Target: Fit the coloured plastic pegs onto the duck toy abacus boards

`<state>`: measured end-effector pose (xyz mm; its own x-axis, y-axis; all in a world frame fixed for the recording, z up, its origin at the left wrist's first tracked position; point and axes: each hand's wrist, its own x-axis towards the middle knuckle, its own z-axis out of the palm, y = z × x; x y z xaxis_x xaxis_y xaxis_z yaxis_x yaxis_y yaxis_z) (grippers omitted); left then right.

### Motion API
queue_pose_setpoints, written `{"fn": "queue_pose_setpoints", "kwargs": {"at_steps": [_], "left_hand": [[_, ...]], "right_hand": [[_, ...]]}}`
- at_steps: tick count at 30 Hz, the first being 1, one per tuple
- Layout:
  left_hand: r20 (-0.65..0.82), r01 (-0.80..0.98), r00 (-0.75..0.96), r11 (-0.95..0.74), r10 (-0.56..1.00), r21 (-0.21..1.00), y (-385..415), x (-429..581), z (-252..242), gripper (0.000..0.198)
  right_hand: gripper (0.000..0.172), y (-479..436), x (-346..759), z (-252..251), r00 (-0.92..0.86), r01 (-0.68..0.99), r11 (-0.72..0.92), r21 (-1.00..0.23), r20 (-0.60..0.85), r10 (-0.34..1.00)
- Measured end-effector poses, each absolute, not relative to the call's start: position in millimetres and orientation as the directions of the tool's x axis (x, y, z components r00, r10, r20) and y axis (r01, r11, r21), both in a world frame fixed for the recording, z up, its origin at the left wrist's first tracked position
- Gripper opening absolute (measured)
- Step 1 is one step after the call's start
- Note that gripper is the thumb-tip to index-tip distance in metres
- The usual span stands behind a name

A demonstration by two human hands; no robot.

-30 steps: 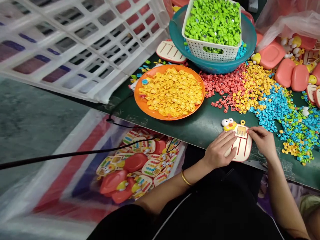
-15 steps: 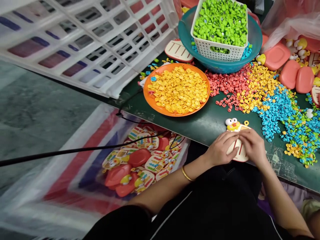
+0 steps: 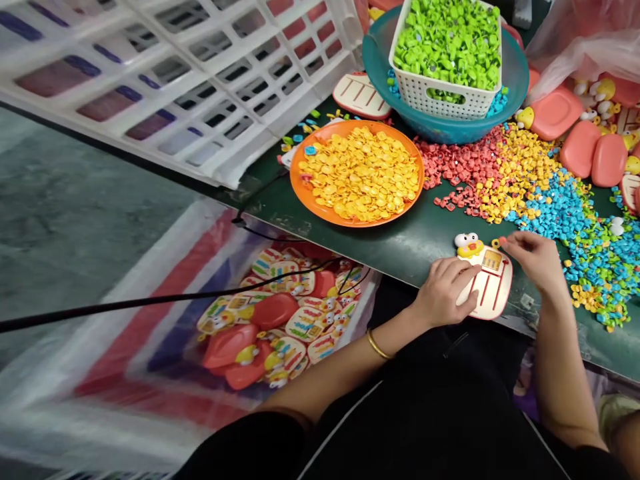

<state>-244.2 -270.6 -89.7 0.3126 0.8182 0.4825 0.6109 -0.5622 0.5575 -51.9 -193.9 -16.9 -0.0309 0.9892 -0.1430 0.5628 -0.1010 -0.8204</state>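
Note:
At the table's front edge my left hand (image 3: 447, 291) grips a cream toy board (image 3: 493, 283) with red grooves and a duck head (image 3: 469, 245) at its top. Its thumb and fingers lie across the board's left side. A yellow ring (image 3: 495, 243) sticks out of the board's top. Beside that ring, my right hand (image 3: 537, 260) is pinched on what looks like a small red plastic piece (image 3: 503, 240); its exact shape is too small to tell. Loose red pieces (image 3: 465, 163), yellow pieces (image 3: 520, 157) and blue pieces (image 3: 543, 203) lie heaped beyond my hands.
An orange plate (image 3: 300, 193) of flat yellow pieces stands left of the heaps. Behind it, a teal basin (image 3: 420, 123) carries a white basket (image 3: 443, 97) of green pieces. A white crate (image 3: 210, 133) leans at left. Finished-looking toys (image 3: 305, 323) fill a sack below; a black cable (image 3: 175, 295) crosses it.
My right hand has left the board's face and moved right and up, now pinching by the ring. More of the board shows, with a yellow panel near its top. My left hand stays on it.

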Motion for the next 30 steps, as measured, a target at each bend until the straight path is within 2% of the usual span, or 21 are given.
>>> {"fn": "queue_pose_setpoints", "kwargs": {"at_steps": [3, 6, 8, 12, 16, 21, 26, 30], "left_hand": [[0.482, 0.617, 0.368, -0.596, 0.795, 0.514, -268, -243, -88, 0.045], [0.433, 0.570, 0.501, -0.662, 0.749, 0.487, -263, -244, -84, 0.045], [0.414, 0.534, 0.524, -0.666, 0.744, 0.520, -260, -245, -82, 0.047], [0.474, 0.497, 0.440, -0.646, 0.763, 0.579, -261, -245, -84, 0.049], [0.492, 0.527, 0.354, -0.604, 0.796, 0.598, -264, -245, -87, 0.047], [0.480, 0.555, 0.325, -0.575, 0.815, 0.601, -265, -245, -90, 0.045], [0.475, 0.562, 0.411, -0.627, 0.778, 0.540, -264, -244, -86, 0.042], [0.442, 0.555, 0.475, -0.649, 0.761, 0.520, -263, -242, -84, 0.045]], "right_hand": [[0.039, -220, -23, -18, -0.021, 0.488, -0.307, -0.817, -0.362, 0.932], [0.041, -226, -20, -24, 0.012, 0.480, -0.370, -0.795, -0.416, 0.909], [0.039, -224, -23, -28, 0.029, 0.496, -0.348, -0.795, -0.385, 0.922], [0.035, -224, -26, -31, 0.027, 0.582, -0.239, -0.777, -0.275, 0.961], [0.032, -226, -29, -36, 0.039, 0.685, -0.094, -0.722, -0.093, 0.995], [0.027, -211, -32, -46, 0.017, 0.797, 0.078, -0.599, 0.150, 0.989], [0.025, -181, -32, -52, -0.118, 0.858, 0.178, -0.481, 0.153, 0.981], [0.022, -169, -32, -55, -0.107, 0.907, 0.152, -0.394, 0.133, 0.985]]}}
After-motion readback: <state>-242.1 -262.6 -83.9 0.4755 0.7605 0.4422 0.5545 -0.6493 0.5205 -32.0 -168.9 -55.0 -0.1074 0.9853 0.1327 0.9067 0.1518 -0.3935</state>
